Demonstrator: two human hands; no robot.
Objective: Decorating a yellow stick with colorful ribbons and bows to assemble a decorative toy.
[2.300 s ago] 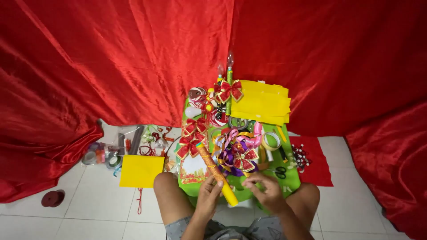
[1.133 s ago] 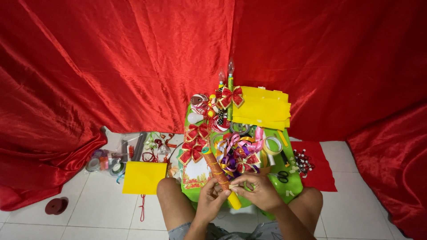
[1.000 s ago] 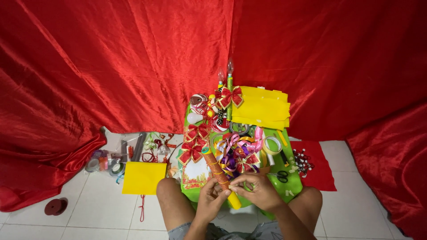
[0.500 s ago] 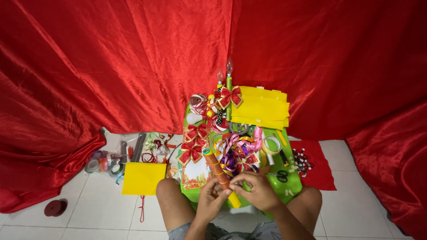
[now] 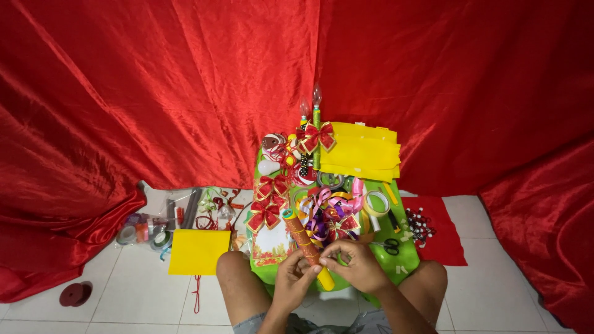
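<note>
Left hand (image 5: 296,279) and right hand (image 5: 357,267) closed together on the near end of a slim patterned tube (image 5: 307,246), lying slantwise over the green table (image 5: 402,267). Grip: fingers curled tight round tube, nothing else held. Probably light, stiff, rolled paper; crushable, so best held mid-shaft. Glossy curled ribbons (image 5: 328,213) just beside; satin bows (image 5: 267,207) near; matte yellow sheet (image 5: 198,251) on floor.

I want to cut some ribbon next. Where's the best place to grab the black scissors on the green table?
Take the scissors by the black handle loops, coming from the right hand beside them. They lie flat on the green table, loops pointing right with nothing covering them.
</note>
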